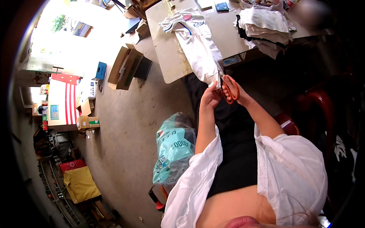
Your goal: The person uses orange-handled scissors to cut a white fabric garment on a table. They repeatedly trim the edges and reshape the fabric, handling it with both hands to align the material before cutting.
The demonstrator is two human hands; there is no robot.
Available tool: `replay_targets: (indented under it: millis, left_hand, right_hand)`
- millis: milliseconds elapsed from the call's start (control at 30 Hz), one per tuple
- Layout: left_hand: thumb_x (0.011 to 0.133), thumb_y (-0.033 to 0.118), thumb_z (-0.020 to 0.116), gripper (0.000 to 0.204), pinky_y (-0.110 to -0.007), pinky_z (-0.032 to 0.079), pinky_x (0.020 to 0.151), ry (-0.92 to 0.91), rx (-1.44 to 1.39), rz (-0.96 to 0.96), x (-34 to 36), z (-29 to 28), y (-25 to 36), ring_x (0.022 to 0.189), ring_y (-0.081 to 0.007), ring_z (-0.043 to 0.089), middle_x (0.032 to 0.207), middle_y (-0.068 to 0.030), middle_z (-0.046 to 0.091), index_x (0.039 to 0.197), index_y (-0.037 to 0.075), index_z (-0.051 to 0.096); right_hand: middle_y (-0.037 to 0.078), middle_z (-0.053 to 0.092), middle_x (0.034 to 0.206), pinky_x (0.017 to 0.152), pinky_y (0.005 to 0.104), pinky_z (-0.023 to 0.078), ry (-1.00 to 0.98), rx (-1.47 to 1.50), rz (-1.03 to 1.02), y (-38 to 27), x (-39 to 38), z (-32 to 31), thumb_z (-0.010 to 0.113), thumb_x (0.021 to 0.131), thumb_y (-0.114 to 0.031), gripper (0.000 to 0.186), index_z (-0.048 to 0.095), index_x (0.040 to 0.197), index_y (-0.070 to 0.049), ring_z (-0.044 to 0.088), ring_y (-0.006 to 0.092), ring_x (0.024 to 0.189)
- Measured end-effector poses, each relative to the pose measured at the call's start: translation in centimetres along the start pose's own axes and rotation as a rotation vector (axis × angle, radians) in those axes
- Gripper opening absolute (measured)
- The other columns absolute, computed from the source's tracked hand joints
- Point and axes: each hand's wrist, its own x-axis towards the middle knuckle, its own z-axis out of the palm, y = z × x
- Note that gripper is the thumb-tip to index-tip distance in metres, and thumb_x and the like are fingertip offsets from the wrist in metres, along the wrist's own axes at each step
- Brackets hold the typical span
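A white printed cloth garment [201,49] is extending off the pale flat tabletop [161,41] at upper centre, its near end being pinched by the left hand [210,97]. The right hand [233,92] is gripping orange-handled scissors [237,89] there, seemingly trimming; the next cut probably calls for taut fabric.

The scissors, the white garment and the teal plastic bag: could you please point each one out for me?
Scissors [237,91]: head view, on the orange handle loop.
White garment [200,51]: head view, mid-cloth.
Teal plastic bag [174,146]: head view, on its side.
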Motion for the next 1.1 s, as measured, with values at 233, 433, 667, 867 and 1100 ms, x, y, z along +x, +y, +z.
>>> replay_targets:
  millis: [233,433,667,867,1100]
  left_hand:
    - [0.090,0.032,0.055,0.032,-0.037,0.047,0.075,-0.050,0.105,0.057,-0.1,-0.8,-0.8,0.079,-0.0239,0.057,0.087,-0.0088,0.060,0.101,0.002,0.055]
    - [0.090,0.029,0.055,0.030,-0.036,0.046,0.078,-0.135,0.088,0.090,-0.4,-1.4,-0.9,0.081,-0.0217,0.057,0.090,-0.0075,0.060,0.107,0.004,0.055]
    - [0.087,0.023,0.061,0.022,-0.030,0.042,0.075,-0.082,0.040,0.083,-0.3,-2.0,-1.2,0.080,-0.0146,0.056,0.089,-0.0003,0.062,0.104,0.009,0.059]
    - [0.086,0.023,0.062,0.018,-0.033,0.038,0.076,0.011,0.006,0.091,-1.1,-1.5,-1.3,0.074,-0.0138,0.053,0.083,0.0024,0.060,0.101,0.012,0.060]
    - [0.085,0.023,0.065,0.021,-0.037,0.038,0.081,0.051,0.026,0.083,-2.0,-1.4,-1.6,0.080,-0.0157,0.051,0.087,0.0012,0.058,0.101,0.013,0.057]
  right_hand:
    - [-0.003,0.043,0.063,0.044,0.0208,0.040,0.024,-0.041,0.012,0.1,0.7,-0.1,0.048,0.082,-0.065,0.053,0.046,0.078,-0.013,0.044,0.0071,0.049]
    - [-0.003,0.042,0.062,0.043,0.0185,0.038,0.098,0.000,-0.002,0.4,2.4,-0.3,0.052,0.081,-0.064,0.053,0.048,0.079,-0.011,0.043,0.0068,0.047]
    - [-0.005,0.041,0.057,0.038,0.0186,0.033,0.052,-0.041,-0.090,-1.7,4.1,0.0,0.051,0.087,-0.056,0.043,0.049,0.093,-0.013,0.042,0.0049,0.043]
    - [-0.006,0.038,0.056,0.036,0.0176,0.031,0.155,0.021,-0.093,-3.5,5.2,1.2,0.052,0.087,-0.054,0.047,0.047,0.109,-0.013,0.037,0.0035,0.042]
    - [-0.005,0.042,0.059,0.034,0.0176,0.032,0.059,-0.062,-0.127,-4.9,6.6,1.2,0.048,0.089,-0.054,0.041,0.046,0.099,-0.014,0.041,0.0042,0.042]
